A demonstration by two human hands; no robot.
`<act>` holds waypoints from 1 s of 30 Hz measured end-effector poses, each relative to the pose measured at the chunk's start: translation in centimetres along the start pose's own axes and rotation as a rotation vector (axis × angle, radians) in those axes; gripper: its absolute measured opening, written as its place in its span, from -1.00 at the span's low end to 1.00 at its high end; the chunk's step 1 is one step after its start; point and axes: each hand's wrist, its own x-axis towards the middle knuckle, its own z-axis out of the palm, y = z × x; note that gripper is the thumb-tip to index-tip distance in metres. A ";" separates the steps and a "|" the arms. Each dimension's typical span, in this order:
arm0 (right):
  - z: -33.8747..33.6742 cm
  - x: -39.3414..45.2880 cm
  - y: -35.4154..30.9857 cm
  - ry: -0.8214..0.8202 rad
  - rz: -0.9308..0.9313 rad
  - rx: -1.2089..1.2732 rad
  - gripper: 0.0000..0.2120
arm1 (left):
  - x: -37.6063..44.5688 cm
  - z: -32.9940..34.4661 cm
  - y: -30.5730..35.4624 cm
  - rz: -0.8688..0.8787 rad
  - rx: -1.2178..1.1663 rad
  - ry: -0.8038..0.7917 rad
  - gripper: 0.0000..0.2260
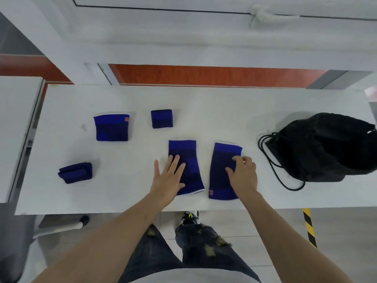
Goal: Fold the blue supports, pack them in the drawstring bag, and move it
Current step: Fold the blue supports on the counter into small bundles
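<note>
**Supports laid out flat, bag waiting at the desk's right end**

Three blue supports [111, 127] lie folded at left. The left hand [168, 178] presses one long support [188, 166] flat, grip spread; the right hand [243, 174], fingers loosely curled, steadies another [221, 170], likely readying folds. The drawstring bag [322, 146] slumps right on the white desk [224, 111], below a window frame [204, 27].

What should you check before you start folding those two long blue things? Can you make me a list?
1. Left hand flat on the left long support: ok.
2. Right hand on the right long support: ok.
3. Both long supports lie flat and apart: ok.
4. White table has bare room around them: ok.
5. Black drawstring bag close by on the right: ok.
6. Bag mouth open: cannot tell.
</note>
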 end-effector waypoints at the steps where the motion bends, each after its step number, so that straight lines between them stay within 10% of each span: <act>1: 0.0 0.2 0.2 -0.010 0.006 0.045 -0.57 | 0.5 -0.3 0.3 0.003 0.012 -0.010 -0.34; 13: -2.2 0.0 0.3 -0.033 -0.048 0.316 -0.72 | 2.0 -2.1 2.2 0.003 -0.038 -0.040 -0.38; 18: -5.0 -1.7 -0.2 -0.100 -0.058 0.596 -0.74 | 1.5 -4.3 4.4 -0.086 -0.575 0.136 -0.54; 24: -6.6 -1.7 -2.6 -0.120 -0.143 0.897 -0.70 | 1.7 -7.2 6.9 -0.260 -1.236 -0.063 -0.69; 30: -4.1 -0.3 -4.6 -0.197 -0.142 0.867 -0.64 | 0.3 -5.6 4.7 -0.294 -1.279 0.017 -0.74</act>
